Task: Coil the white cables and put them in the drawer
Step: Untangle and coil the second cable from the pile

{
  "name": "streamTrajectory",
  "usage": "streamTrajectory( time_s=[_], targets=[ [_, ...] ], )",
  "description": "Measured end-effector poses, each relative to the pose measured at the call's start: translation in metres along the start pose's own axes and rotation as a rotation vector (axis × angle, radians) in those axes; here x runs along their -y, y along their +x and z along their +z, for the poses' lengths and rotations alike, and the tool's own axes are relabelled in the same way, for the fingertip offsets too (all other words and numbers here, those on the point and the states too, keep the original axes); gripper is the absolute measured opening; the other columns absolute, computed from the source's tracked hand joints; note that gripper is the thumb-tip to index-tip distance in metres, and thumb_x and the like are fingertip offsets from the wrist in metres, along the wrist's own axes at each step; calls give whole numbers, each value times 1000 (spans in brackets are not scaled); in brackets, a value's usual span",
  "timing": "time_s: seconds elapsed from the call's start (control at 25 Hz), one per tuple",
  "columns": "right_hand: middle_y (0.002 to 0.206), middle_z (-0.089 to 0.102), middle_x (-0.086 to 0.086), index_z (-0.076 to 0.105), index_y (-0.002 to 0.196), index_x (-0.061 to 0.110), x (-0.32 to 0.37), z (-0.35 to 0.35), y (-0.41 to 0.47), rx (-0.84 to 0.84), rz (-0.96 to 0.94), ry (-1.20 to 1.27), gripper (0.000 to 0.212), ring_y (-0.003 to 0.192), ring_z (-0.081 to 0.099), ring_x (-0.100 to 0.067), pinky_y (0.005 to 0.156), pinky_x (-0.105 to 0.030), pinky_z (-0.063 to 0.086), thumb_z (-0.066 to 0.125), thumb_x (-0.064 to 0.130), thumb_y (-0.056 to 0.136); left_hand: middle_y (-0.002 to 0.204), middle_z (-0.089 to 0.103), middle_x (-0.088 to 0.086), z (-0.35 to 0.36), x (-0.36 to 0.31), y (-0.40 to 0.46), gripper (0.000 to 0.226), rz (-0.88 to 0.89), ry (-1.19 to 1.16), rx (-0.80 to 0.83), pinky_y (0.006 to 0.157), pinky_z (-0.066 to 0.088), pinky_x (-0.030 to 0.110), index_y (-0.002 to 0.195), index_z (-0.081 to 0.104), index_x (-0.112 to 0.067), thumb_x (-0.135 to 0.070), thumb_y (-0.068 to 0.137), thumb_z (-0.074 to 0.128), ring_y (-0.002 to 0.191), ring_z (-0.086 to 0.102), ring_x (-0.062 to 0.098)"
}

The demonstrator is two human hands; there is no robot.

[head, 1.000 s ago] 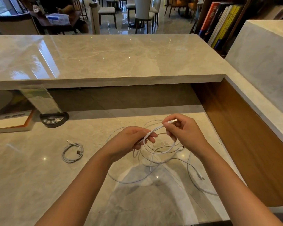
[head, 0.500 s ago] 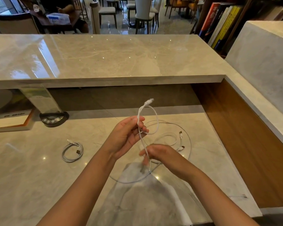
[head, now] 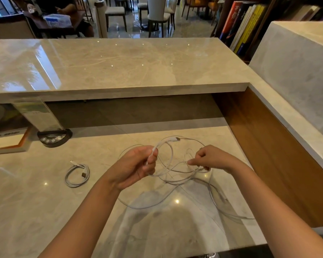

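The left hand (head: 136, 167) grips a started loop of cable (head: 171, 155) above the surface (head: 26, 202); the right hand's (head: 211, 158) fingers pinch a further strand. The slack lies crossed below, so winding on could knot it or spill the loop.

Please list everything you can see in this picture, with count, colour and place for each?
loose cable: one, white, partly looped between both hands, the rest trailing on the lower counter
coiled cable: one, white, lying on the lower counter, left of the hands
lower counter: one, pale marble
raised counter: one, pale glossy marble, behind it
sign holder: one, clear panel on a black base, far left
books: several, red, yellow and white, upper right shelf
chairs: several, pale seats, background
left hand: grip on a loop of the loose cable
right hand: pinches the loose cable
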State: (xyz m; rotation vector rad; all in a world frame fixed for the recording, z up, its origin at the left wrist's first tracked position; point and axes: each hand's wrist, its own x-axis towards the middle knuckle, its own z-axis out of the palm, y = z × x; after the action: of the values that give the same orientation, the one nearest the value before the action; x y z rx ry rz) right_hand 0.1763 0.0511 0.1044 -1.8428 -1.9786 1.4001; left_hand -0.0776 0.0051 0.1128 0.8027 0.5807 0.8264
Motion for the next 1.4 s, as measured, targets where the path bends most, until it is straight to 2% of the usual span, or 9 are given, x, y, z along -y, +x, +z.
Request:
streamTrajectory(
  time_s=[0.12,0.2,0.36,0.48,0.64,0.8,0.96,1.16,1.4],
  targets=[
    [52,32,1,38,54,17,19,-8,14,-42,100,-263,50,52,31,-15,55,-31,27,73,48,71,59,52,-5,2,6,1,13,-114,96,52,51,43,15,71,64,-16,-25,79,68,48,45,4],
    [54,34,-2,40,55,15,32,-9,16,-95,106,-290,46,54,32,-18,55,-31,28,71,44,75,59,54,-3,3,9,2,19,-175,119,-44,52,46,16,70,66,-14,-17,87,57,48,47,5],
    [62,50,-3,70,81,3,57,-4,7,-159,68,154,26,55,43,-16,54,-24,38,48,13,91,62,57,2,2,19,2,24,-212,170,-281,51,49,17,80,62,-4,-6,95,43,49,53,8],
    [70,62,-3,70,95,6,73,12,-13,-108,-19,339,31,58,54,-12,56,-19,47,40,2,91,68,60,7,5,25,4,22,-140,169,-411,54,52,19,84,61,-2,-5,95,42,52,59,10],
    [67,68,-6,63,95,5,78,54,-33,-168,-123,567,18,52,64,-10,51,-17,49,53,-3,83,83,69,14,12,24,6,20,50,44,-566,64,57,19,94,61,0,-6,95,43,67,70,12],
    [70,69,-3,59,78,14,74,93,-39,-370,-174,414,7,57,69,-13,64,-33,58,62,9,83,86,74,9,16,25,8,21,122,-8,-555,71,58,23,101,62,-1,-10,95,44,79,71,14],
    [70,68,2,58,74,24,67,113,-42,-476,-321,235,12,56,65,-11,62,-33,55,65,22,83,74,70,7,20,25,7,22,106,-48,-508,76,55,30,97,65,-2,-11,94,45,70,68,14],
    [52,58,2,60,69,16,40,97,-34,-57,-280,484,17,43,52,-10,50,-25,46,65,13,85,57,50,-3,9,11,4,21,141,-347,-453,64,55,24,91,57,-7,-10,96,37,50,51,7],
    [59,61,6,66,76,16,13,37,-28,318,-242,92,14,53,54,1,57,-11,42,61,13,88,59,45,-5,-15,11,-11,7,104,-554,-153,49,43,18,83,63,-9,-7,77,66,46,41,6]
  ],
)
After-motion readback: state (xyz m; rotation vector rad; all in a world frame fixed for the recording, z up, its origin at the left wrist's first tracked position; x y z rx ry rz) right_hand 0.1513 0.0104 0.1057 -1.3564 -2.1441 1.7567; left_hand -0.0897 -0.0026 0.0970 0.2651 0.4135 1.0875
